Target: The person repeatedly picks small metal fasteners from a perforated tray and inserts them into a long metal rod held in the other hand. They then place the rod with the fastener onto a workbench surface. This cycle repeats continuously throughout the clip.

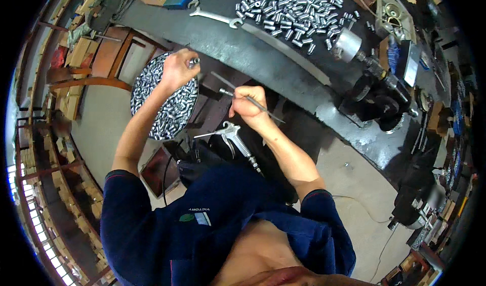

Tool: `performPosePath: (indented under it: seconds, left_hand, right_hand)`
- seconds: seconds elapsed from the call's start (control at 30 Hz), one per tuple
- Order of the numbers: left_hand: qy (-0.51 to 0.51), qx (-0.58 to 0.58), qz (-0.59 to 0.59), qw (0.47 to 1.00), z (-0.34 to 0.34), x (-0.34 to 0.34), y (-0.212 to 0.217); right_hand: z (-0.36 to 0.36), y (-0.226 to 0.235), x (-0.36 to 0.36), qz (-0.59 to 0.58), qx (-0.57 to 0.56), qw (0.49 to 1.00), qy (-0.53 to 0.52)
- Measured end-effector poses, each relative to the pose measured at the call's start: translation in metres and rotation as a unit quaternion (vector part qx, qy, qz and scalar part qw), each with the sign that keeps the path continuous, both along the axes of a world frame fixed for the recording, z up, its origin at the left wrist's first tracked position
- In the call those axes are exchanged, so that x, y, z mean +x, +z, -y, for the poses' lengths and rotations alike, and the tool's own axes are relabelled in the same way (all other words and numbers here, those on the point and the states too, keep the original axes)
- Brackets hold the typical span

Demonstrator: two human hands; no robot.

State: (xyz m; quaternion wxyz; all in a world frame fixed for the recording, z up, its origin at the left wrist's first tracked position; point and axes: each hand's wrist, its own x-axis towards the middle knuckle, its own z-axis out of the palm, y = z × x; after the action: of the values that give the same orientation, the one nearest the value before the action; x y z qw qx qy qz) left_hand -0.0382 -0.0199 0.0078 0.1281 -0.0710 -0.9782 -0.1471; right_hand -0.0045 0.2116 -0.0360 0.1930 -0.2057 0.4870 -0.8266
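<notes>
My left hand (177, 69) pinches a small shiny metal sleeve (193, 61) above a round bin (163, 103) full of the same silver cylinders. My right hand (249, 103) grips a thin metal rod tool (243, 96) that runs from upper left to lower right, its tip pointing toward the sleeve. A metal air blow gun (232, 136) hangs just below the right hand, untouched.
A dark workbench (283, 68) curves across the top with a heap of silver cylinders (288, 7), a wrench (215, 16), a flat steel bar (286, 50) and a lathe chuck (348, 44). Wooden crates stand at left; machine parts crowd the right side.
</notes>
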Motion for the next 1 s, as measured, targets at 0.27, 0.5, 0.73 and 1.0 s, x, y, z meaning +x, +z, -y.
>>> performPosePath:
  seconds: [0.27, 0.5, 0.73, 1.0]
  left_hand:
    - [-0.119, 0.109, 0.002, 0.987, -0.103, -0.129, 0.043]
    - [-0.178, 0.449, 0.074, 0.872, -0.091, -0.109, 0.065]
    - [-0.082, 0.375, 0.314, 0.868, -0.038, 0.02, -0.008]
    - [-0.026, 0.565, 0.303, 0.767, -0.062, 0.041, -0.035]
  right_hand:
    - [0.012, -0.024, 0.005, -0.017, 0.047, 0.999, -0.01]
    - [0.008, -0.026, -0.004, 0.025, 0.046, 0.998, -0.044]
    - [0.016, -0.04, -0.004, -0.042, 0.067, 0.994, -0.081]
    - [0.01, -0.031, -0.003, 0.002, 0.013, 0.999, -0.052]
